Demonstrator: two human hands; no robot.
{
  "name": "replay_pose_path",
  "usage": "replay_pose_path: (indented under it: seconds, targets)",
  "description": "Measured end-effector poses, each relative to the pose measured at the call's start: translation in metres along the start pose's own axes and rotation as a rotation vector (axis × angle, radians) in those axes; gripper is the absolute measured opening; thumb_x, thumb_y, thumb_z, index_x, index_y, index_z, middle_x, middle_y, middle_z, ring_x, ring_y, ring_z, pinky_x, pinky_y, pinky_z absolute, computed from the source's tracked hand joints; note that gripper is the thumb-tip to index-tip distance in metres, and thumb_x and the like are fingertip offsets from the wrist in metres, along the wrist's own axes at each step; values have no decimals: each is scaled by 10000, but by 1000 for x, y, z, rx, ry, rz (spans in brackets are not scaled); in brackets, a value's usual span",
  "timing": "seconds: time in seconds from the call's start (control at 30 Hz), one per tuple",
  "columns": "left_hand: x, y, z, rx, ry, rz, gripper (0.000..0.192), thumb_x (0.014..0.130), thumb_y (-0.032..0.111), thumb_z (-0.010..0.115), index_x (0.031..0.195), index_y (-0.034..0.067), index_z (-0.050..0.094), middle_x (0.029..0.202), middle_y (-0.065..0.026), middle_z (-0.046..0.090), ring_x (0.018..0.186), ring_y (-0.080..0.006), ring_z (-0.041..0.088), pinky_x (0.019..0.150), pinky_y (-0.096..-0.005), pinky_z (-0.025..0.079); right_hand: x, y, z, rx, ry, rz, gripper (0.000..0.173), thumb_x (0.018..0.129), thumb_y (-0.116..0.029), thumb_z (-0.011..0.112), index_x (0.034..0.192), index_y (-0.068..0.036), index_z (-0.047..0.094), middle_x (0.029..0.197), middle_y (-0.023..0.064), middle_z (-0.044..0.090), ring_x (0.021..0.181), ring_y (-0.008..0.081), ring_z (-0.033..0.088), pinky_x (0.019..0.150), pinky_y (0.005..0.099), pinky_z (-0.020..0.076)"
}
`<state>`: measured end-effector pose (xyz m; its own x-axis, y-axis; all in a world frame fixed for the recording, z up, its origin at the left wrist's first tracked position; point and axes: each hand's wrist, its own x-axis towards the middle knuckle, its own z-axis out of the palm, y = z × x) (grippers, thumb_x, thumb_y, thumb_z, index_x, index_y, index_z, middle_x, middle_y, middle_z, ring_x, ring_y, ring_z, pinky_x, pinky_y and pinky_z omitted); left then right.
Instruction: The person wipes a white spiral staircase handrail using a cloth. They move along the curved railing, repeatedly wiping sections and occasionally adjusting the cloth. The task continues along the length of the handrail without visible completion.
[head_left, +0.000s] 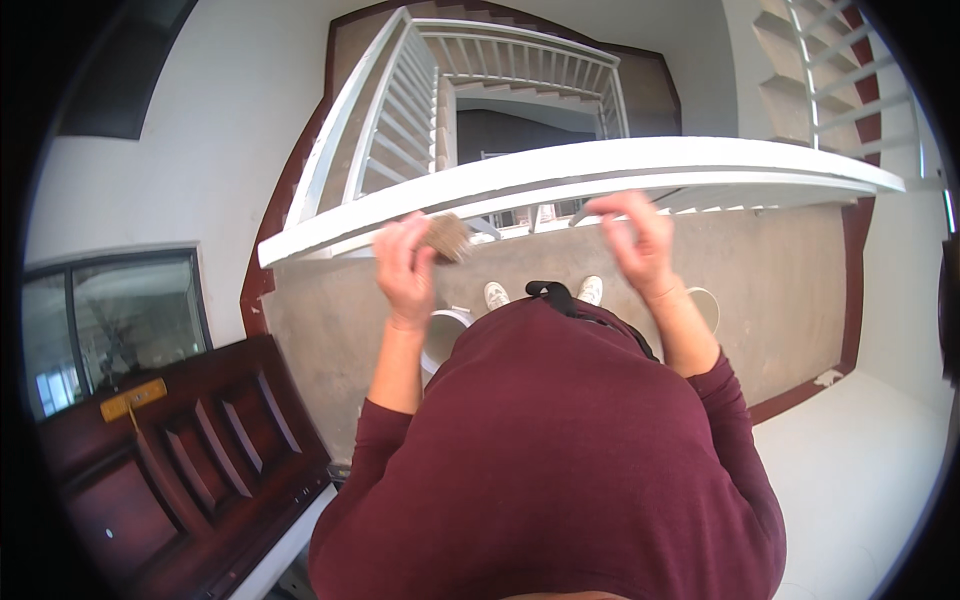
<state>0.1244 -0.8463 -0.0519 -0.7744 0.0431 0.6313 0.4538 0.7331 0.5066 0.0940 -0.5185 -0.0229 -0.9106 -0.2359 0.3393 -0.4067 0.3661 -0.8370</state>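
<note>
My left hand (403, 266) grips a brown, bristly pad or brush (448, 238), blurred at its edge; its exact kind I cannot tell. It is just below the near side of the white stair railing's handrail (570, 161). To the right, my right hand (637, 240) is raised by the same railing with its fingers bent and apart. That hand is blurred, and nothing shows in it. Its fingertips overlap the railing's balusters (534, 217) in the picture, and whether they touch I cannot tell.
A white bucket (429, 356) stands on the landing floor (780, 300) by my left forearm. Behind my right forearm is the rim of another round container (716, 304). A dark red panelled door (202, 457) stands at left. Beyond the handrail, stairs (517, 91) descend around an open stairwell.
</note>
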Motion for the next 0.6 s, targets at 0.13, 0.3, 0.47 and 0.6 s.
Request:
replay_pose_path:
  seconds: [0.13,0.3,0.47,0.6]
  targets:
    - [-4,37,59,-449,-290,-230,235,926,105,650,1149,30,660,1160,-128,665,1114,-282,605,987,-365,457,-23,19,35,134,-425,255,623,870,-344,723,1349,-1,520,1316,214,564,1235,321,542,1031,403,433]
    - [-1,37,109,-633,-487,-589,285,913,106,684,1186,27,653,1225,-105,643,1146,-210,598,990,-324,466,-28,40,63,518,-438,498,651,861,-372,741,1346,0,516,1271,187,626,1158,322,610,982,402,477]
    - [4,2,120,-1110,-456,-1042,467,881,20,687,1325,-9,541,1302,-102,591,1182,-204,568,1026,-347,459,-17,73,68,188,-95,574,501,896,-305,654,1245,40,552,1009,272,690,991,374,683,865,432,522]
    - [11,-19,131,-1092,-165,-971,411,860,-51,647,1264,-35,571,1246,-115,622,1161,-240,593,1021,-369,458,5,86,72,11,54,432,443,889,-298,651,1198,10,576,969,278,688,947,461,650,833,492,520]
